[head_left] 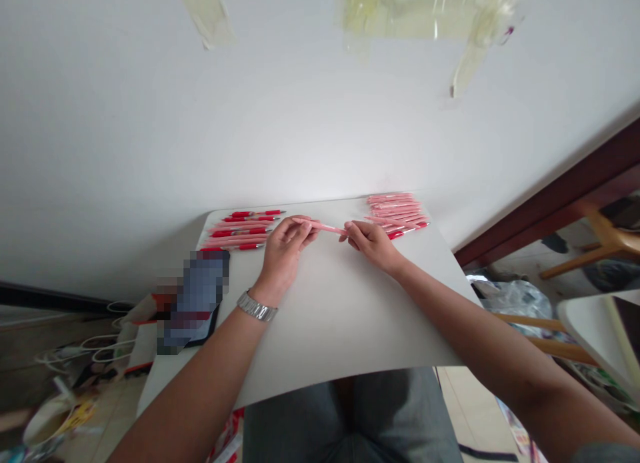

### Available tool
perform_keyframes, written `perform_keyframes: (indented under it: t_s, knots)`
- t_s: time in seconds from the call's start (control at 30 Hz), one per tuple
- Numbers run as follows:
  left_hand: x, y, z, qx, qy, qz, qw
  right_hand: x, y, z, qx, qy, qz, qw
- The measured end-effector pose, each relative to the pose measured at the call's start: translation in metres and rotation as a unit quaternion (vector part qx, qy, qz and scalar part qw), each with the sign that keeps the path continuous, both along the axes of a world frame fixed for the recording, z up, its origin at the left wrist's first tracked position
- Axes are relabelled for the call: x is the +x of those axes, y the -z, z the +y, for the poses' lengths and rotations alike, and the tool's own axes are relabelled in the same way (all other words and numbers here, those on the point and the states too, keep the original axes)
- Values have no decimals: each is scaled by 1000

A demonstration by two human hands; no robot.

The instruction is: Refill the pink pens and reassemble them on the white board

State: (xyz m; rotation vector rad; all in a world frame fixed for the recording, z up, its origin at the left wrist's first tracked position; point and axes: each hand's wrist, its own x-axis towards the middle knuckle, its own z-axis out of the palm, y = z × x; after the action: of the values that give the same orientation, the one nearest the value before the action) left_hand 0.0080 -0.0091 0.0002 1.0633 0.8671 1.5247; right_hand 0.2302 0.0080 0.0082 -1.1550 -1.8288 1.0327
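Observation:
A slim pale pink pen point(327, 228) is stretched level between my two hands above the white table point(345, 316). My left hand point(289, 246) pinches its left part, and a silver watch sits on that wrist. My right hand point(369, 241) grips the pen's right end, whose tip is hidden by the fingers. To the left of my left hand lie red pens point(243, 232) with clear, silver-tipped ends, alternating with pink ones in a row. Behind my right hand is a stack of pink pens point(393, 205), with a red pen point(410, 231) at its near side.
A blurred-out phone point(197, 299) lies at the table's left edge. The white wall point(300, 116) stands right behind the table, with yellowed tape point(425, 13) on it. Cables and a bin are on the floor at left; a wooden chair point(590, 243) is at right.

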Motion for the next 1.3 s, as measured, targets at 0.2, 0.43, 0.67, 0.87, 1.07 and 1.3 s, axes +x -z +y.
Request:
perform_keyframes:
  t_s: [0.2, 0.43, 0.67, 0.87, 1.07, 1.3]
  knots:
    - [-2, 0, 1, 1, -6, -9, 1000, 1, 2, 2, 61, -4, -1, 998]
    - [-2, -1, 1, 11, 4, -8, 1000, 0, -5, 0, -39, -44, 78, 995]
    - [-4, 2, 2, 11, -15, 26, 999, -2, -3, 3, -124, 7, 255, 959]
    - [-1, -6, -7, 22, 43, 187, 981, -1, -7, 9, -193, 61, 442, 874]
    - [-3, -4, -6, 24, 0, 189, 982, 8, -20, 13, -266, 23, 555, 788]
    - [-8, 8, 3, 0, -30, 111, 993, 16, -23, 12, -305, -1, 549, 778]
